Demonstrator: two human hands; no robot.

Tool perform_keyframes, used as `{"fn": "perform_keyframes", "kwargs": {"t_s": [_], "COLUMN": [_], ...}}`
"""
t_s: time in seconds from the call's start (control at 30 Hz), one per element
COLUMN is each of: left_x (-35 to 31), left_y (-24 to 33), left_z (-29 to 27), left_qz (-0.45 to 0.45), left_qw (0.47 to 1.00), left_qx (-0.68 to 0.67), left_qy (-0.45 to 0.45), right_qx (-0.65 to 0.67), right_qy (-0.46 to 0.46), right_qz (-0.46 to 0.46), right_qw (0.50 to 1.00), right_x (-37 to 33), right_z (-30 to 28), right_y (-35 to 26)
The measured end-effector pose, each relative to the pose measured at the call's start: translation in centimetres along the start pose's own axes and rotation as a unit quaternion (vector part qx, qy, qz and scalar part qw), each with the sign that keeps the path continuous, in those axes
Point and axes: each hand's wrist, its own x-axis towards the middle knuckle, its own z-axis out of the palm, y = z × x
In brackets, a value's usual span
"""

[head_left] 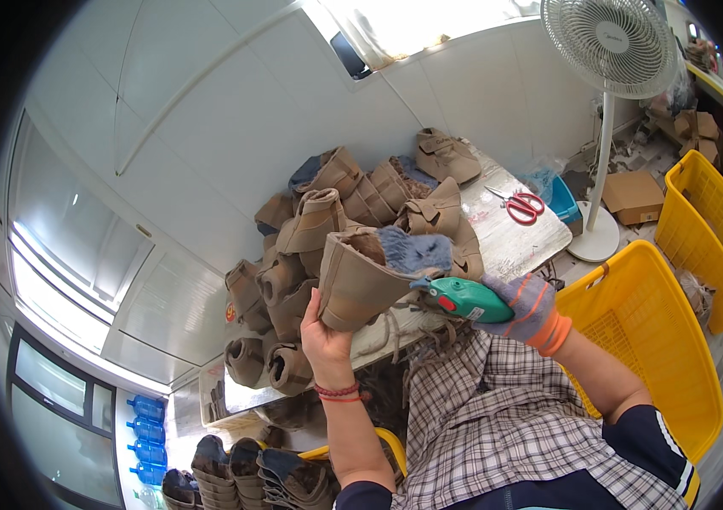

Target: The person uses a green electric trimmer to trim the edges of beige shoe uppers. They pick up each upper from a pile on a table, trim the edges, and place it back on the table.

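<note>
My bare left hand [325, 344] grips a tan boot upper [357, 285] from below, its opening tipped upward. Brown fleece and a tuft of blue-grey lining [412, 252] show at that opening. In my right hand [530, 310], which wears a grey glove with an orange cuff, is a green handheld electric cutter [474, 299] with a red button. The cutter's tip meets the right edge of the boot upper, by the lining; whether it touches the material I cannot tell. Behind and left of it, several more tan boot uppers [298, 223] lie heaped on the work table [515, 248].
Red-handled scissors [521, 206] lie on the table's right part. A yellow basket [646, 327] stands close to my right arm, another yellow crate [706, 242] beyond it. A white fan [606, 161] stands behind the table's right end. Stacked boot uppers [217, 467] are at lower left.
</note>
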Motion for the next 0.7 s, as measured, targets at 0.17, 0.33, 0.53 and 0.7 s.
{"fn": "perform_keyframes", "kwargs": {"t_s": [0.17,0.33,0.53,0.7], "left_x": [-1.9,-3.0,-3.8,-4.0], "left_y": [-2.3,-3.9,-5.2,-5.9], "left_z": [1.7,1.6,-0.2,-1.8], "left_qz": [0.077,0.158,0.212,0.267], "left_qw": [0.994,0.967,0.899,0.784], "left_qx": [0.035,0.164,0.360,0.552], "left_qy": [-0.068,-0.111,-0.129,-0.094], "right_qx": [0.085,0.199,0.253,0.304], "right_qy": [-0.046,-0.090,-0.095,-0.085], "right_qz": [0.083,0.165,0.220,0.270], "right_qw": [0.992,0.962,0.937,0.910], "right_x": [0.1,0.7,1.0,0.9], "right_z": [0.1,-0.2,0.3,0.5], "right_y": [-1.0,-2.4,-3.5,-3.9]}}
